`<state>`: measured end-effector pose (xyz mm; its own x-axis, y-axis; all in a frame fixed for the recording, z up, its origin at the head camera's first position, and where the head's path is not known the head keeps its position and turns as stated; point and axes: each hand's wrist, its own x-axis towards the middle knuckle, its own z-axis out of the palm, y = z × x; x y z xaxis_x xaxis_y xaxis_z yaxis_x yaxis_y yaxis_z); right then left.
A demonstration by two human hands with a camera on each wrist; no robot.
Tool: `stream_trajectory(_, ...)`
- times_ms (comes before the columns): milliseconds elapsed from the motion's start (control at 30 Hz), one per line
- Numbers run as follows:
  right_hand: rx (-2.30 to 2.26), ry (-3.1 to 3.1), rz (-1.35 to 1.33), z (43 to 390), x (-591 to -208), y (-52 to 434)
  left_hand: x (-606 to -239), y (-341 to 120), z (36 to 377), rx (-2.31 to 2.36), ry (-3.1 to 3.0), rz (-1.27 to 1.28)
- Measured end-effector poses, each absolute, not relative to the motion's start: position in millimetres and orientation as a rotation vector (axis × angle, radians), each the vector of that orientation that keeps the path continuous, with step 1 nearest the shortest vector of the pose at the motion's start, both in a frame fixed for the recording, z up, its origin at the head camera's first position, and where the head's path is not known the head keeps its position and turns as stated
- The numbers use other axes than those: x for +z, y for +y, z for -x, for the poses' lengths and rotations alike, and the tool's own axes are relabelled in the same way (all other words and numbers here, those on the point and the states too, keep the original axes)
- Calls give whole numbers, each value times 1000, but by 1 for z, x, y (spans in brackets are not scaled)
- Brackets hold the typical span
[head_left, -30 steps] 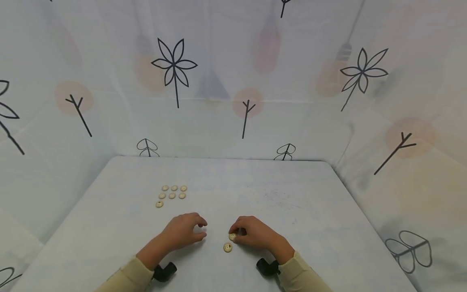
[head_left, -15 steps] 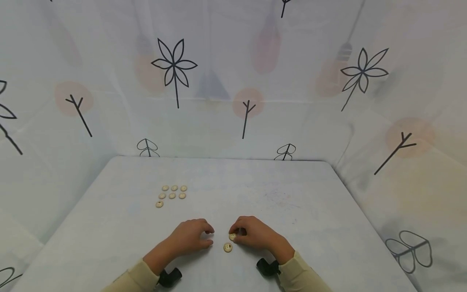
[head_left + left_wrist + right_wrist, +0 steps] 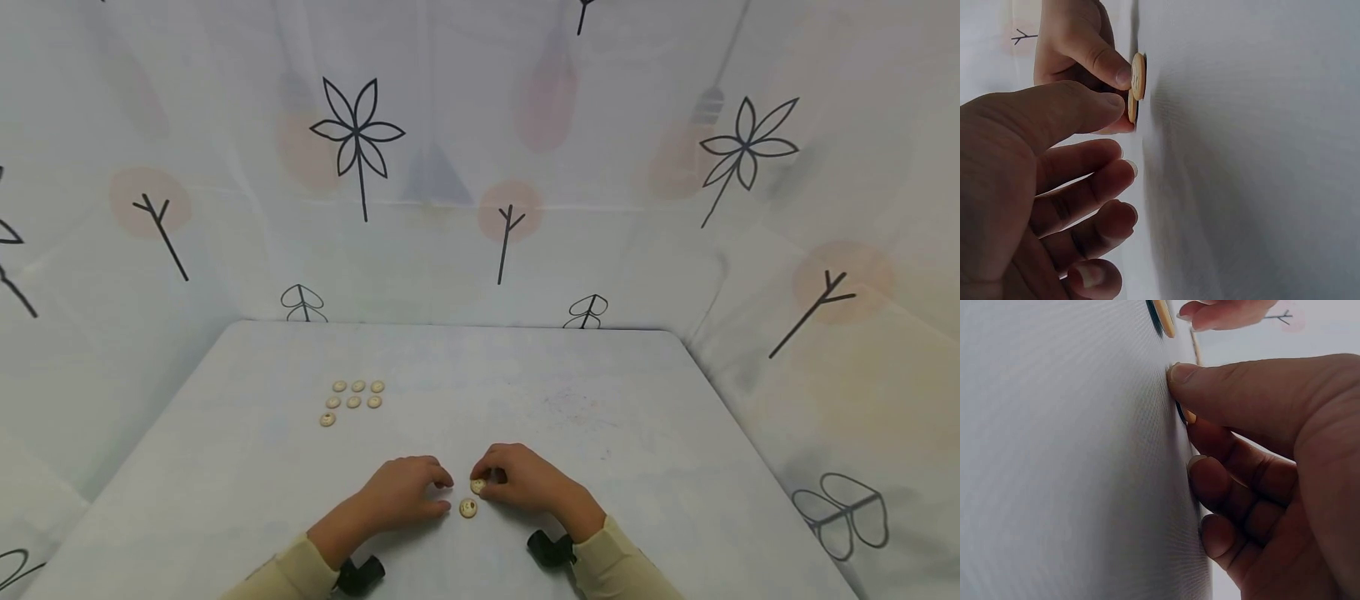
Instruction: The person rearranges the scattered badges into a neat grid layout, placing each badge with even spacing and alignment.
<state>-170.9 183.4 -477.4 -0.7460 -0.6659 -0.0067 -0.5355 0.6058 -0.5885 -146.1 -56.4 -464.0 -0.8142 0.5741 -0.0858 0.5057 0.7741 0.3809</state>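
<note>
At the near edge of the bench [image 3: 637, 392], the right hand [image 3: 525, 482] pinches one button [image 3: 478, 485], while the left hand [image 3: 408, 492], fingers loosely curled and empty, sits just beside a second button [image 3: 468, 507] lying flat. Farther left, seven arranged buttons [image 3: 354, 401] suggest most sorting is done, two remain; nothing blocks the path.

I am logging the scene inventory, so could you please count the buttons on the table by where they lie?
Buttons in the far-left group: 7
Button pinched by the right hand, tilted up: 1
Button flat by the left hand: 1
Total: 9
</note>
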Motion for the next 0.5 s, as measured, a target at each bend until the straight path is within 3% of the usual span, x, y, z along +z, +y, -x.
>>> stream_trajectory(500, -821, 2610, 981, 171, -479, 184, -462, -42, 143, 508, 2750, -897)
